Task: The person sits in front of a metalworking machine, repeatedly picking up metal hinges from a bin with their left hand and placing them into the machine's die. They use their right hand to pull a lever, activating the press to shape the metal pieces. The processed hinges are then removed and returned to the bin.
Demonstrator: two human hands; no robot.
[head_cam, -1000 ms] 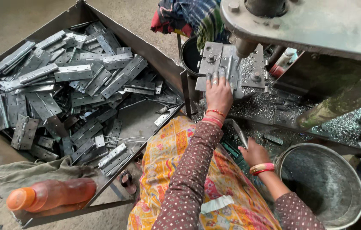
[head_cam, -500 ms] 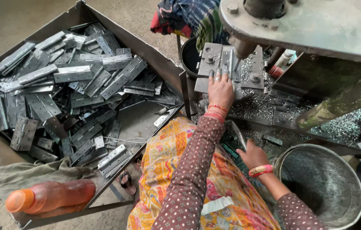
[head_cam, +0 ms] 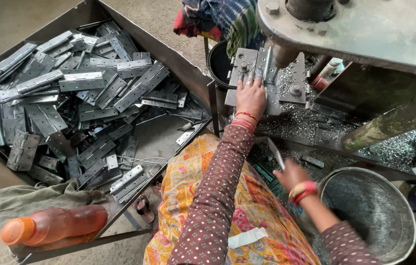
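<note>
Left hand (head_cam: 250, 98) stays pressed flat on the hinge (head_cam: 259, 66) under the press (head_cam: 355, 29); right hand (head_cam: 290, 172) has lifted slightly, gripping a second hinge (head_cam: 275, 153) above the pan (head_cam: 404, 216).

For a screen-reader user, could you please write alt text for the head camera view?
A person's left hand presses a metal hinge on a press bed, while the right hand holds a hinge leaf above a metal bucket. At left, a tray holds piled hinges.

head cam | looks steeply down | close over lap, press bed (head_cam: 286, 105)
</note>
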